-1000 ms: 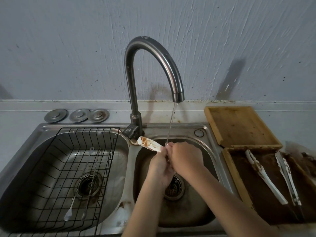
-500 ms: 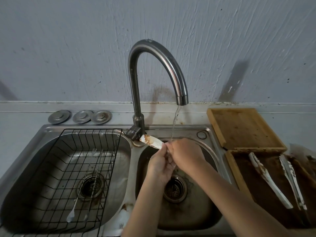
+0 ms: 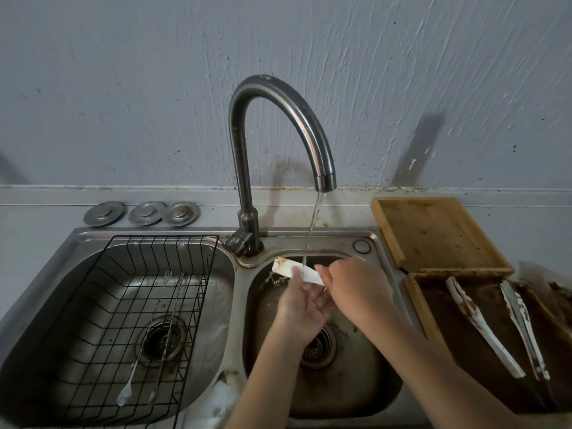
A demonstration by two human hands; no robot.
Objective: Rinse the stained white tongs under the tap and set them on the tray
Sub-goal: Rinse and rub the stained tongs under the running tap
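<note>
You have the white tongs [image 3: 297, 271] over the right sink basin [image 3: 365, 382], lying nearly level with a slight tilt, the far end pointing left toward the base of the tap [image 3: 278, 119]. That left end is bare and shows a brown stain at its tip; the right end disappears inside your grip. The thin stream of water [image 3: 312, 230] from the tap's spout lands on the tongs about midway along the visible part and splashes below. The empty wooden tray [image 3: 433, 233] sits on the counter to the right of the basin, well apart from the tongs, its floor bare and dry-looking.
</note>
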